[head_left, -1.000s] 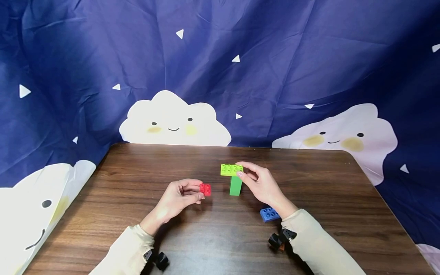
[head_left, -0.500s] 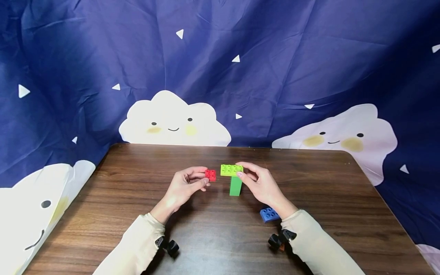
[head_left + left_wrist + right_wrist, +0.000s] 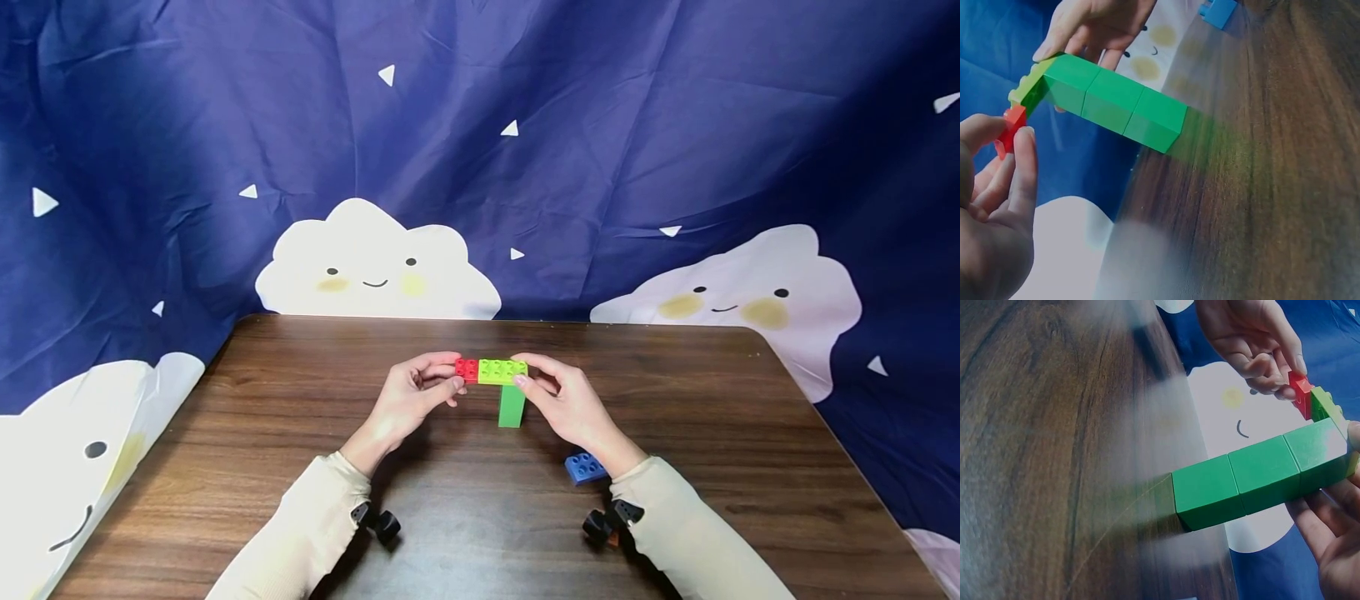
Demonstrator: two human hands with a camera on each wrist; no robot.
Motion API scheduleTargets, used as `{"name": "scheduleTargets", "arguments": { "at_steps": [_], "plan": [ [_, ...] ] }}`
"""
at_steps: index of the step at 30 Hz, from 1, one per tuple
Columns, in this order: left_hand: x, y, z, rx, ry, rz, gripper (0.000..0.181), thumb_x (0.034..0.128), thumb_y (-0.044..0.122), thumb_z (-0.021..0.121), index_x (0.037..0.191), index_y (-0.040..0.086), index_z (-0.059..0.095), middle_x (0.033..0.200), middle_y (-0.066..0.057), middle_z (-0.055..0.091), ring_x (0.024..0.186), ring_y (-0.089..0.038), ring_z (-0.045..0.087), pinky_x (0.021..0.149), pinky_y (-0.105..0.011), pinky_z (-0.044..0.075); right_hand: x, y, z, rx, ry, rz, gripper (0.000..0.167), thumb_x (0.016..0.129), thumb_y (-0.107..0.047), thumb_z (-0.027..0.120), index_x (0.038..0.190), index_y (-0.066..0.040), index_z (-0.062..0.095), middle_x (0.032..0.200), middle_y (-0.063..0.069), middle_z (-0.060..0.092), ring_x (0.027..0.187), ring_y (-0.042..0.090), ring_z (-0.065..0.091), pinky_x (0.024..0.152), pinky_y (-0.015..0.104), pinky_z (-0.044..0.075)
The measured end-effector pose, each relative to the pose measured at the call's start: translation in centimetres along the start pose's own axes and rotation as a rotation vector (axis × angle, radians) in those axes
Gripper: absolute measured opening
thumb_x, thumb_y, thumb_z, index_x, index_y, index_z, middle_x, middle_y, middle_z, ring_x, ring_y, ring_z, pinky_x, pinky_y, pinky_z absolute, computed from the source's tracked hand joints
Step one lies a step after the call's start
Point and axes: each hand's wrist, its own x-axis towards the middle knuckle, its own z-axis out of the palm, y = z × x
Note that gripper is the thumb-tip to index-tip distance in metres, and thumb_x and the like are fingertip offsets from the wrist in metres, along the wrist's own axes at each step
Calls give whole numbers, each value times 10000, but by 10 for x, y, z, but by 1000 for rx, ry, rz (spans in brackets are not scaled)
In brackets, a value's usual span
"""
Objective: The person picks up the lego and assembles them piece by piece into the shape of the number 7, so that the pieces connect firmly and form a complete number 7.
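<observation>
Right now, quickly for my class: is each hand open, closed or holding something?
Left hand: holding the red brick, pinched at its edge.
Right hand: holding the lime-green brick atop the green column.

My left hand (image 3: 408, 396), my right hand (image 3: 567, 402), that's two! One red brick (image 3: 467, 370), one lime brick (image 3: 498, 372), three green bricks (image 3: 1112, 100), one blue brick (image 3: 584, 467), one orange piece (image 3: 613, 540), mostly covered! I'm counting two black wrist cameras (image 3: 387, 527), one table (image 3: 480, 517), one dark-blue backdrop (image 3: 570, 183).
</observation>
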Motion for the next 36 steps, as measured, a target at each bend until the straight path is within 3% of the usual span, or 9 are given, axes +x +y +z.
{"name": "scheduleTargets", "arguments": {
  "at_steps": [6,12,20,36],
  "plan": [
    [4,-3,-2,-56,-33,-21,461,943,-98,725,1381,-157,592,1109,-122,805,870,-145,779,760,-266,656,1,1,1,3,-3,-1,344,1054,-169,712,1382,-65,704,1179,199,734,898,191,645,574,205,390],
    [10,-4,-4,-62,-62,-39,462,913,-123,744,1349,-160,598,998,71,797,858,-84,750,775,-237,652,1,2,2,14,-9,0,347,1057,-161,707,1388,-59,698,1223,201,741,955,162,685,691,175,499],
    [15,-3,-2,-43,-95,2,463,884,-134,773,1320,-173,621,971,116,801,878,-47,741,821,-182,626,2,2,3,20,-8,1,355,1062,-169,702,1398,-58,691,1261,208,740,1047,202,731,811,139,561],
    [21,-4,1,-39,-125,-1,455,890,-118,786,1319,-175,642,1010,109,804,892,-46,736,823,-176,617,0,2,2,26,-7,-1,358,1062,-170,700,1401,-54,688,1265,217,735,1054,237,735,816,137,559]
  ]
}}
